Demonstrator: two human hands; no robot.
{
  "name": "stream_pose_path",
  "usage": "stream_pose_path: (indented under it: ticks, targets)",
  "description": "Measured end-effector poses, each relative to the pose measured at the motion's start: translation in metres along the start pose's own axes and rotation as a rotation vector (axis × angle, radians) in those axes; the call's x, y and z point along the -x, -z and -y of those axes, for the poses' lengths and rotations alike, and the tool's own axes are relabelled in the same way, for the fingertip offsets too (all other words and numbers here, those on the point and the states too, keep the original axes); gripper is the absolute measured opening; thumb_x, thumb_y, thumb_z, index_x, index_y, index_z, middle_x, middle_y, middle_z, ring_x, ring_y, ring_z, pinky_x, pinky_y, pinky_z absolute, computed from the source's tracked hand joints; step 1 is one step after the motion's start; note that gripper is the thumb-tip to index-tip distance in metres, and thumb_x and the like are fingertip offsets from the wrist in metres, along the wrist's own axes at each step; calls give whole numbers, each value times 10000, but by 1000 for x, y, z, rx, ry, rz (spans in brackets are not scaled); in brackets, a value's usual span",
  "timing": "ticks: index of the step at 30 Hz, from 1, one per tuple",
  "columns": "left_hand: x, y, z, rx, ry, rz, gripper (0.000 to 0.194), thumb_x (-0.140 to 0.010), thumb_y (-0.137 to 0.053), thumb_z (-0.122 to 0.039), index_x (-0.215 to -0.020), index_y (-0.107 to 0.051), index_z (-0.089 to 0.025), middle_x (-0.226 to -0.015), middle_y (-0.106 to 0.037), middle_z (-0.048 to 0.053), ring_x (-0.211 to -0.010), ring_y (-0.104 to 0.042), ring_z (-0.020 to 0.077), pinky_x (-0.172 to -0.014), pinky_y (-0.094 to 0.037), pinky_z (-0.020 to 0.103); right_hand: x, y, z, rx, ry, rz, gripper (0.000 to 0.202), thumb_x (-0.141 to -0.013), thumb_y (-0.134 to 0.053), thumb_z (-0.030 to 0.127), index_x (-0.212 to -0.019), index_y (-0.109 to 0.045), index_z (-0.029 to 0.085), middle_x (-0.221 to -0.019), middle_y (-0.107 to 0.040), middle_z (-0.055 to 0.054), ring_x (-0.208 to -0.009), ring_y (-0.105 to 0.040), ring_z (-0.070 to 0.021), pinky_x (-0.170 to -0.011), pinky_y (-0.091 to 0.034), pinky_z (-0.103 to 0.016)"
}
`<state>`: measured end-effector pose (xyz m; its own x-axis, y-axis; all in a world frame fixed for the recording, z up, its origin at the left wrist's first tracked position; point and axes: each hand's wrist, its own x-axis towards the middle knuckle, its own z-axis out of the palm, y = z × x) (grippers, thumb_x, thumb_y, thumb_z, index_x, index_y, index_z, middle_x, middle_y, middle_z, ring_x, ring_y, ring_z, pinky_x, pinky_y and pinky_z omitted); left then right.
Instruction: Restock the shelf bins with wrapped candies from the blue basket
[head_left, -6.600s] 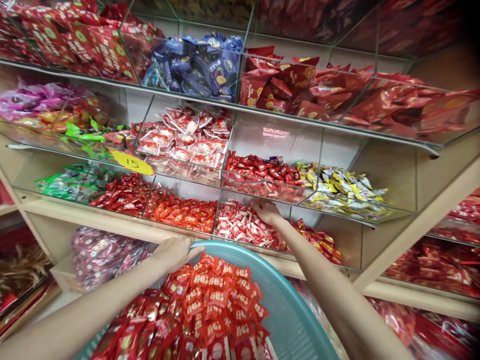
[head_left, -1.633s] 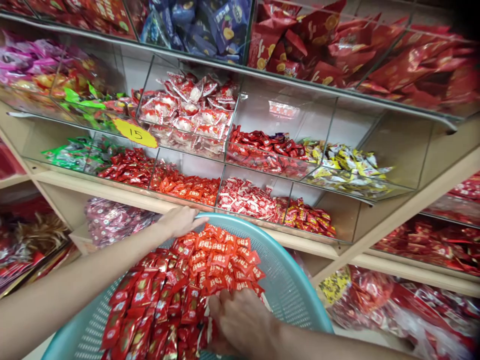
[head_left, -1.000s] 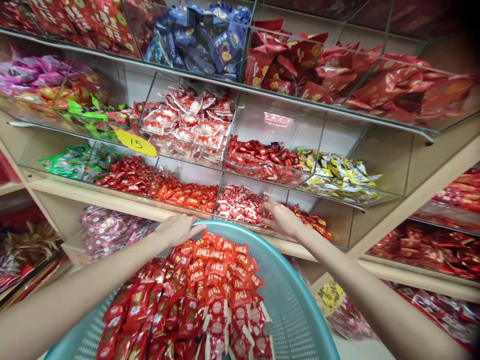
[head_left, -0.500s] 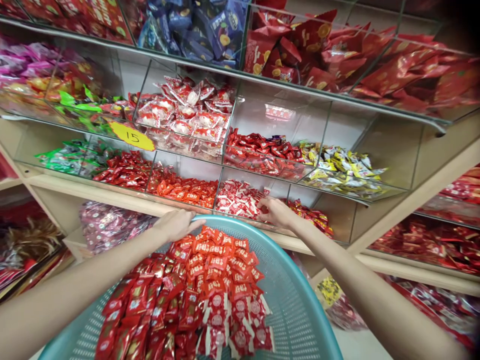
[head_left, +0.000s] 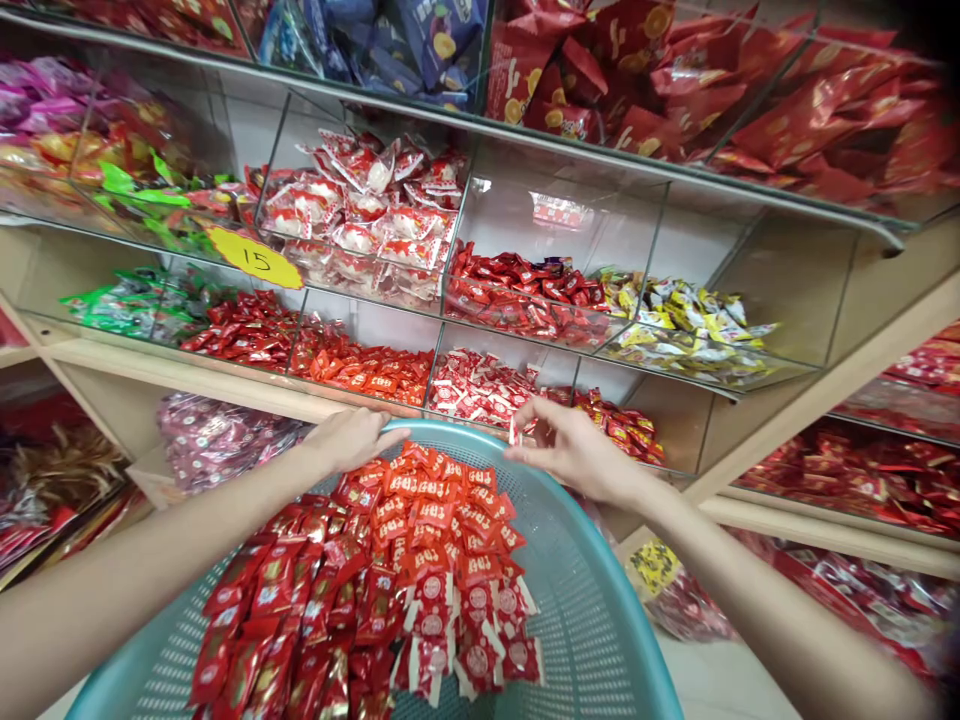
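Observation:
A large teal plastic basket (head_left: 581, 600) with perforated sides is in front of me. My left hand (head_left: 352, 440) grips its far rim, fingers curled over the edge. My right hand (head_left: 570, 450) is above the rim's far right side, thumb and fingers pinching a small red-and-white wrapped candy (head_left: 514, 432). Inside the basket are rows of orange-red candy packets (head_left: 435, 510), darker red packets (head_left: 277, 580) and several red packets with white ends (head_left: 480, 640). Just beyond my right hand, a clear bin holds a heap of red-and-white candies (head_left: 476, 385).
Tiered clear bins of wrapped sweets fill the wooden shelving ahead, among them orange candies (head_left: 375, 370) and yellow-white packets (head_left: 697, 310). A yellow price tag (head_left: 255, 258) reads 15. Bagged goods (head_left: 225, 440) sit below the bins on the left.
My right hand has drawn back from the bin towards the basket rim, now with a candy between its fingers. My left hand still holds the rim.

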<state>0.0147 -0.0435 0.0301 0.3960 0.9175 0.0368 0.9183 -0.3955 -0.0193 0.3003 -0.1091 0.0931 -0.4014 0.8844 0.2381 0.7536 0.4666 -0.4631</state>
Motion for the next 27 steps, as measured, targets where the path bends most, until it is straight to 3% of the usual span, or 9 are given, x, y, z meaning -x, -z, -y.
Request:
stream_pose_path:
  ticks: [6,11,20,24,27]
  targets:
    - [1,0,0,-9,1,10,659,-856,-147,-619,-983,-599,-156,-907,-704,156,-862,-659,309,-730,-479,387,59,-37,21,248,143,350,159,-768,-662,296,-801,-561,178,-794,-609,-5,-721,-555,-145,-612,-385,-265]
    - [0,-2,1,-10,0,-7,675,-853,-138,-619,-971,-609,-151,-903,-705,166,-860,-659,316,-732,-478,396,83,-60,18,449,216,468,196,-713,-707,275,-828,-591,167,-822,-641,-33,-796,-601,-201,-680,-428,-323]
    - [1,0,0,9,3,-9,665,-854,-160,-619,-978,-612,-147,-906,-702,162,-862,-656,315,-738,-471,391,88,-74,15,602,279,384,286,-653,-750,338,-831,-605,168,-814,-645,-51,-776,-608,-216,-650,-426,-327]
    - [1,0,0,30,6,-6,672,-847,-167,-629,-951,-620,-145,-891,-702,162,-856,-654,330,-728,-470,399,74,-56,20,533,196,413,309,-707,-707,433,-826,-589,174,-836,-647,-50,-784,-608,-214,-650,-411,-310]
    - [1,2,-1,39,12,7,653,-851,-184,-614,-954,-622,-141,-896,-702,166,-855,-654,323,-736,-468,389,44,-30,15,464,138,304,245,-849,-555,419,-816,-569,177,-847,-635,-44,-766,-594,-180,-639,-390,-280]
